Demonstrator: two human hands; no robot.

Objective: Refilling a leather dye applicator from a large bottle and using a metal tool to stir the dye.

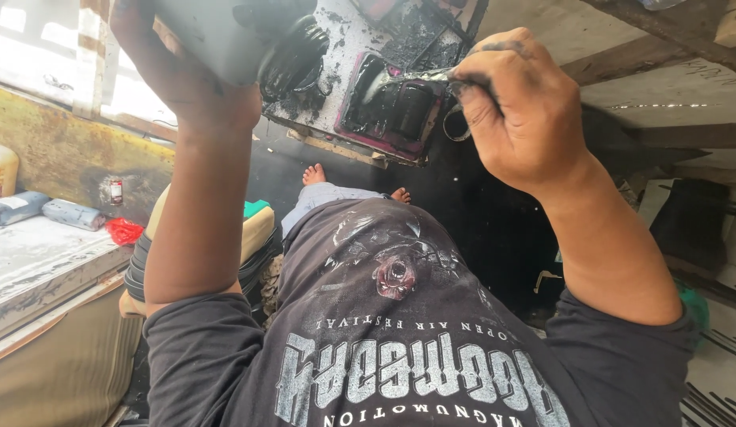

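Observation:
I look down along my own dark printed shirt. My left hand is raised at the upper left and grips a pale grey metal part with a black greasy round piece on its end. My right hand, smeared with black grease, is closed around a thin metal tool whose tip reaches into a grease-blackened tray with a dark red rim. The tray sits on a dirty white board below the hands.
At the left, a worn white bench carries plastic bottles and a red scrap. A yellow block with a green piece lies by my left side. Bare feet show on the dark floor. Wooden beams run at the right.

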